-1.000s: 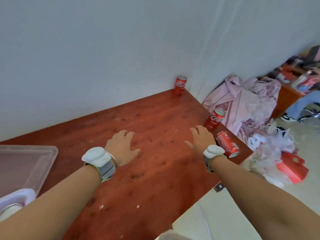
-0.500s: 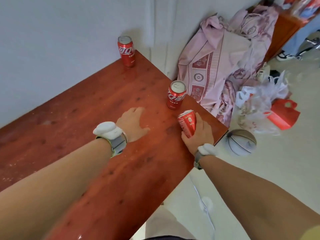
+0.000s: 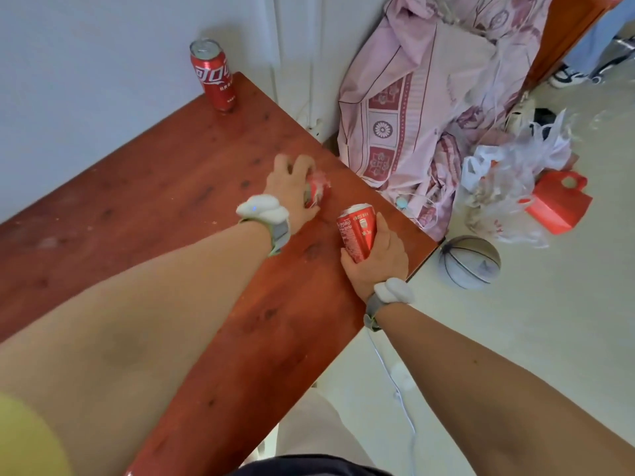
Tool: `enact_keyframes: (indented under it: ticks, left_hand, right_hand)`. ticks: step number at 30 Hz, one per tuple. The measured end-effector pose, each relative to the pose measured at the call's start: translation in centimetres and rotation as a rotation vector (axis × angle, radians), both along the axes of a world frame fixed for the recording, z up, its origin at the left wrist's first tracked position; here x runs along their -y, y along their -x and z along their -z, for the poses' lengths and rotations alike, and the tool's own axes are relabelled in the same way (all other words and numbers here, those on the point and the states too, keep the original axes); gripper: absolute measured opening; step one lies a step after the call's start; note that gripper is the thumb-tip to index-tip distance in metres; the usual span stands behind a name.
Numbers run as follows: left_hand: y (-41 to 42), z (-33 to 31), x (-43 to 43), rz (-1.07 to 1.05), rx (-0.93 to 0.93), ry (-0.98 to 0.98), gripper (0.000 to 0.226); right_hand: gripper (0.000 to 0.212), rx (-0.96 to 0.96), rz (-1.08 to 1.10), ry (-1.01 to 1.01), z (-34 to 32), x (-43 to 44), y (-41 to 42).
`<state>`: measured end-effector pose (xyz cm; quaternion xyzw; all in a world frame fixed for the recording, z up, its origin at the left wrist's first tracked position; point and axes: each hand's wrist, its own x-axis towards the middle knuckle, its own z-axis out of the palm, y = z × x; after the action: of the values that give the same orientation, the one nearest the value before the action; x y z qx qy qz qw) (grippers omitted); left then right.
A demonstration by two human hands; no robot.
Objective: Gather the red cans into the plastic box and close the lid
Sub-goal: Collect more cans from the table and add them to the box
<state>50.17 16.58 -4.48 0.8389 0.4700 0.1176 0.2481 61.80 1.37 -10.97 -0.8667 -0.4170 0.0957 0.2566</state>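
Observation:
Three red cans are in view on the reddish wooden table [image 3: 165, 187]. One tall can [image 3: 213, 80] stands upright at the far corner against the wall. My left hand [image 3: 292, 190] is wrapped around a second can [image 3: 318, 192], which is blurred and mostly hidden by my fingers. My right hand [image 3: 376, 259] grips a third can [image 3: 357, 231] near the table's right edge, held tilted above the surface. The plastic box is out of view.
Off the table's right edge lie a pink patterned cloth [image 3: 419, 97], crumpled plastic bags [image 3: 508, 187], a red paper bag [image 3: 556, 201] and a grey ball [image 3: 469, 261] on the pale floor. A white cable [image 3: 395, 379] trails down. The wall borders the table's far side.
My left hand moved right from the bare tabletop and closed around the middle can. My right hand keeps its can. The view shifted closer and rightward.

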Motion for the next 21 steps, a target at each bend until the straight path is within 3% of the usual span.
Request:
enact_keyframes:
  ticks: [4,10,16,21]
  left_hand:
    - [7.9,0.7,4.3,-0.223,0.126,0.110,0.058]
    - [21.3,-2.8,13.2,-0.365,0.122,0.123,0.054]
    - [31.6,-8.4,18.4,-0.551,0.195,-0.061,0.058]
    - [42.7,-13.3,23.7,-0.740,0.221,-0.261,0.060]
  right_hand:
    - [0.084,0.045,-0.124,0.037,0.1,0.1,0.2]
    - [0.085,0.219,-0.359,0.198,-1.3,-0.4,2.5]
    - [0.086,-0.099,-0.422,0.195,-3.4,-1.6,13.4]
    - [0.086,-0.373,-0.776,-0.012,-6.6,-1.5,32.5]
